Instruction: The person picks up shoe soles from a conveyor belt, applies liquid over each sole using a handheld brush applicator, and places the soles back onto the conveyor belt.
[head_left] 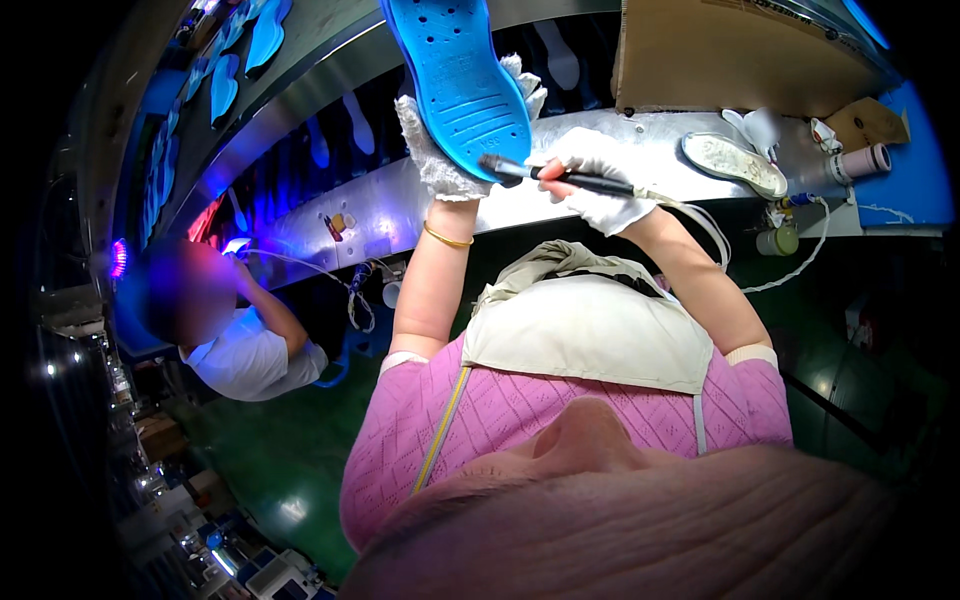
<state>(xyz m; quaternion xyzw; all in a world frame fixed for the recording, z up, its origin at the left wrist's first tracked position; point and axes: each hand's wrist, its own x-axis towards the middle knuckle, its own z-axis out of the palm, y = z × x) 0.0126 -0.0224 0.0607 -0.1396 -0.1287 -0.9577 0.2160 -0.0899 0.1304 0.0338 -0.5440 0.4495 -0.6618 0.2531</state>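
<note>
A bright blue shoe sole [462,85], with small holes toward its far part and raised lines near its close end, is held up over the bench edge. My left hand [437,163], in a white knit glove, grips it from beneath; the thumb lies along the left edge and fingertips show past the right edge. In my right hand [600,165], gloved in white with some bare fingertips, is a dark-handled brush [600,184]. Its bristles meet or hover just over the sole's near end; I cannot tell which. A pale tube runs from the brush's rear end.
Beyond the metal bench [380,195] a conveyor [330,65] carries several blue soles. To the right are a whitish sole [735,163], a cardboard box [740,60], a tape roll [865,162] and a small jar [777,241]. A co-worker [245,345] sits at the left.
</note>
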